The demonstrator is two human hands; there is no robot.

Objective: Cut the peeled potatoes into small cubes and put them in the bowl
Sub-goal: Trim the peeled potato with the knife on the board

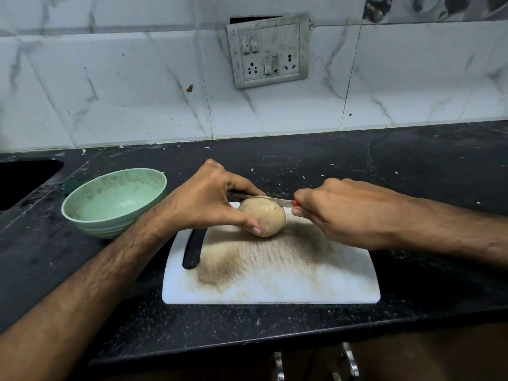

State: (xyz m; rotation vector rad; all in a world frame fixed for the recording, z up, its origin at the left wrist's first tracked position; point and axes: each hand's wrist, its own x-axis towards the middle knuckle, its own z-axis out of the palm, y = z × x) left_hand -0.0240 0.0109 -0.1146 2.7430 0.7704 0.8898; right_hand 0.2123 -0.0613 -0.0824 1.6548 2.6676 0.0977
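One tan potato lies near the far edge of a stained white cutting board. My left hand pinches it from the left, thumb on the near side and fingers on the far side. My right hand grips the red handle of a knife. The blade lies across the top of the potato and points left toward my left fingers. A pale green bowl stands left of the board with nothing in it.
The board lies on a black speckled counter against a white tiled wall with a switch panel. A dark sink opening is at the far left. Cabinet handles show below the counter's front edge.
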